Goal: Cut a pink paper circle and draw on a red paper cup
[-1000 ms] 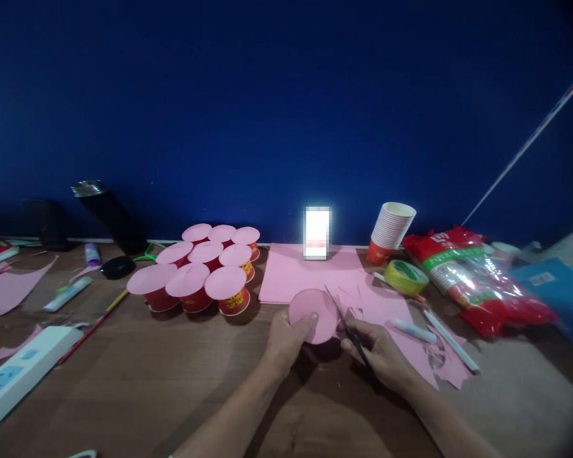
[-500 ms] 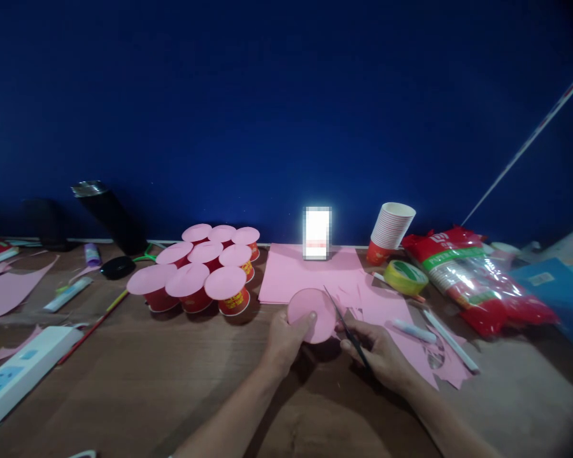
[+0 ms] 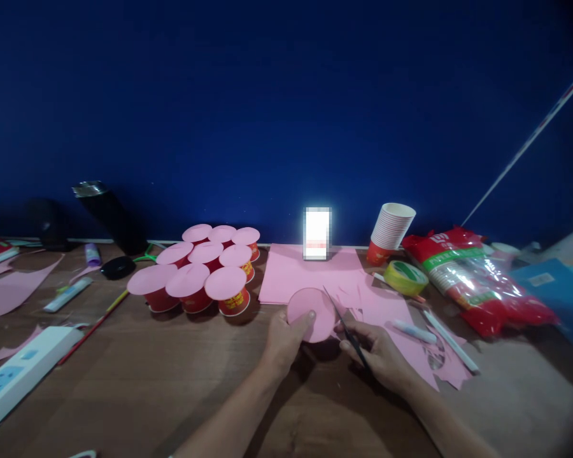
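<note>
The pink disc [image 3: 321,310] has edged slightly left, thumb-pinned in the left hand [image 3: 285,340], the right hand [image 3: 377,353] holding slanted scissors [image 3: 355,346].

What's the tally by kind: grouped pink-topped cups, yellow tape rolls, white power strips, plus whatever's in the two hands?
Pink-topped cups: 9
Yellow tape roll: 1
White power strip: 1
Pink circle, left hand: 1
Scissors, right hand: 1
Total: 13

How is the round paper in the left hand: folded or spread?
Spread. The round paper shows a broad, flat face with no visible fold; the left hand grips its edge.
</note>
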Demonstrator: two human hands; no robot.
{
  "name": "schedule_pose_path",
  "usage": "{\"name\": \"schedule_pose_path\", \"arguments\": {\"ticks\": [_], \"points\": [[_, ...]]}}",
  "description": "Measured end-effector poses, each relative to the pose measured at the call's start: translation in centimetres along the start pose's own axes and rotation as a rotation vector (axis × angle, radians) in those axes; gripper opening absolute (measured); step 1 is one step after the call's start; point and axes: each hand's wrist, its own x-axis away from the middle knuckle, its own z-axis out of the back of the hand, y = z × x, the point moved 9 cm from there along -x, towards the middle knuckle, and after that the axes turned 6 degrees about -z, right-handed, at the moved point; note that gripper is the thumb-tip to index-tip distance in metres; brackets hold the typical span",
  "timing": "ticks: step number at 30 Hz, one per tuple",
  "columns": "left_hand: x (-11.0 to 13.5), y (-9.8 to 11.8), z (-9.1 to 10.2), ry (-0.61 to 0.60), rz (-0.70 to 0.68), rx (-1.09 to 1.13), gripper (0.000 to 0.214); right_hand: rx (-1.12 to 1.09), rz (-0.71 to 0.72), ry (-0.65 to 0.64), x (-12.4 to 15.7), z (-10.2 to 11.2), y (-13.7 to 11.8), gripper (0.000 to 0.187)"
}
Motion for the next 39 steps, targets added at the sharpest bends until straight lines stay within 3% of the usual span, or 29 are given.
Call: {"name": "schedule_pose_path", "arguments": {"ticks": [7, 20, 39], "points": [[0.3, 0.2, -0.4, -0.022, 0.026, 0.007, 0.037, -0.04, 0.026, -0.016, -0.1, -0.3, -0.2, 0.025], [0.1, -0.2, -0.4, -0.031, 0.028, 0.016, 0.038, 0.008, 0.061, -0.005, 0.0, 0.0, -1.0, 0.027], [-0.1, -0.3, -0.1, -0.008, 0.012, 0.041, 0.042, 0.047, 0.02, 0.019, 0.0, 0.3, 0.0, 0.035]]}}
